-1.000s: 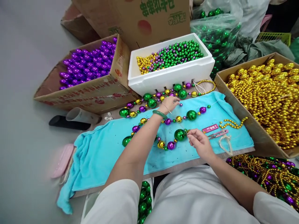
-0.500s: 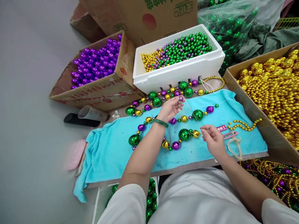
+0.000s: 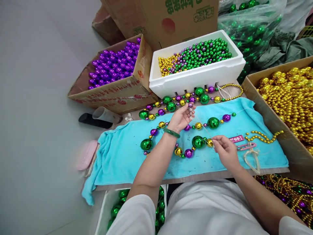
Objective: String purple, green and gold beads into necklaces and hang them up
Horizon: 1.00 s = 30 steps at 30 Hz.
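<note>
My left hand (image 3: 181, 118), with a green bangle on the wrist, pinches a small purple bead (image 3: 190, 105) above the turquoise towel (image 3: 117, 160). A thin white string (image 3: 201, 122) runs from this bead down to my right hand (image 3: 226, 152), whose thumb and fingertips are closed on it. Beside the right fingertips, the string meets a gold bead (image 3: 209, 142) at one end of a strand. That strand of green, gold and purple beads, with a large green bead (image 3: 198, 142) near this end, loops over the towel and passes partly behind my left forearm.
Behind the towel lies another bead strand (image 3: 171, 106), before a white foam box (image 3: 195, 75) of small beads. A carton of purple beads (image 3: 114, 65) stands left, gold beads (image 3: 288, 94) right. Pink snips (image 3: 246, 146) and a short gold strand (image 3: 265, 138) lie on the towel.
The view has shifted, so the scene sits further right in the picture. My right hand is slightly closer to the gold end bead. Both hands keep their grips.
</note>
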Motion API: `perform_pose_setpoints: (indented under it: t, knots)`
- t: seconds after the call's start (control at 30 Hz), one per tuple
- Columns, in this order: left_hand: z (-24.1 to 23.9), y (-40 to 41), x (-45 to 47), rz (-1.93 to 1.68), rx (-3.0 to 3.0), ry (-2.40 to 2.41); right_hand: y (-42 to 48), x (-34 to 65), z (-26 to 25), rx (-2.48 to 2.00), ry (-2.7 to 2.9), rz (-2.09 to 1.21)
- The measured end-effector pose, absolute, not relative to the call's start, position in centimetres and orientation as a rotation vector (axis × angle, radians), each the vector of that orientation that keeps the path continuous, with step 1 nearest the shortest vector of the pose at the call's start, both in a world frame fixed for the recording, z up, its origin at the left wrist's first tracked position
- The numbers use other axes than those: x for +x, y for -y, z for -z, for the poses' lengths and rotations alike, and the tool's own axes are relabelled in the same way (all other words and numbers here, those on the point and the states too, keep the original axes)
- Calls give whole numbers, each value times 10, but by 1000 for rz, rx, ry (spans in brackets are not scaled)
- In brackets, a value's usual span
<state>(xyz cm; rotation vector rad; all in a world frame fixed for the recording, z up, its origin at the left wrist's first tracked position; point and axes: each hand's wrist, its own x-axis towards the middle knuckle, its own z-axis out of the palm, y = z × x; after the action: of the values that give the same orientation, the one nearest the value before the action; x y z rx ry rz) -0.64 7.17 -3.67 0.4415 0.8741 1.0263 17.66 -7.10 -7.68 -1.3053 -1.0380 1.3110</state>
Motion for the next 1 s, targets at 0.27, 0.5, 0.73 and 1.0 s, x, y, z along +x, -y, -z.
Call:
perform_pose_setpoints:
  t: [0.27, 0.5, 0.73, 1.0]
  knots:
    - [36, -68, -5, -1050, 470, -851, 69, 177, 79, -1322, 1040, -1290]
    - [30, -56, 0, -962, 768, -853, 67, 178, 78, -1272, 993, -1221]
    - [38, -26, 33, -266, 1972, -1008, 76, 187, 67, -1170, 967, -1079]
    - [47, -14, 53, 39, 2338, -1020, 83, 189, 70, -1163, 963, -1055]
